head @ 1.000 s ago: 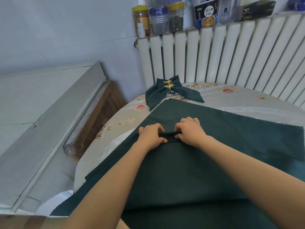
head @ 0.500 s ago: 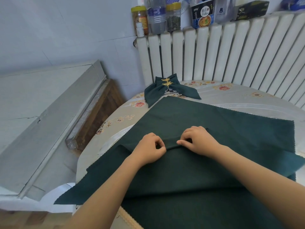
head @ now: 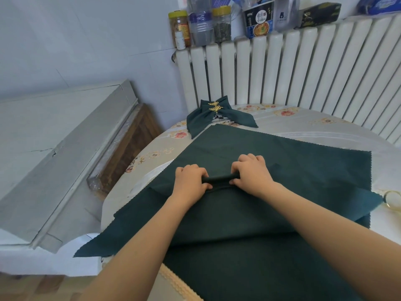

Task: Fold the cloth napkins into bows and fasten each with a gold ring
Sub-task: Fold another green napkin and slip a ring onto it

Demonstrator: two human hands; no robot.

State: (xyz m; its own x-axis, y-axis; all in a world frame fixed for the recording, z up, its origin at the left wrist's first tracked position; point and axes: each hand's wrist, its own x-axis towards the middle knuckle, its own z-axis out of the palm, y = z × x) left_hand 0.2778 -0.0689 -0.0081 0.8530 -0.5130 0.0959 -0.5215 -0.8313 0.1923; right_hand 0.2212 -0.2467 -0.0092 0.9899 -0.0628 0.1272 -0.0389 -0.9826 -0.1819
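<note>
A dark green napkin [head: 303, 161] lies spread on the round table [head: 282, 124], with a raised pleat gathered across its middle. My left hand [head: 191, 183] and my right hand [head: 251, 172] sit side by side on that pleat, each pinching it between thumb and curled fingers. A finished green bow [head: 217, 116] with gold leaf rings [head: 215, 106] lies at the table's far edge. A loose gold ring [head: 392, 198] shows at the right, partly hidden by the napkin's corner. Another green cloth [head: 249, 268] lies under the napkin, near me.
A white radiator [head: 303, 70] stands behind the table, its top holding jars [head: 221, 23], a bottle and boxes. A grey slab [head: 54, 153] and a wooden board [head: 130, 146] lean at the left. The napkin's left corner overhangs the table edge.
Both hands pulled the gathered cloth toward me and then pinched up a new pleat a little farther out. The near part of the napkin has slid closer to me.
</note>
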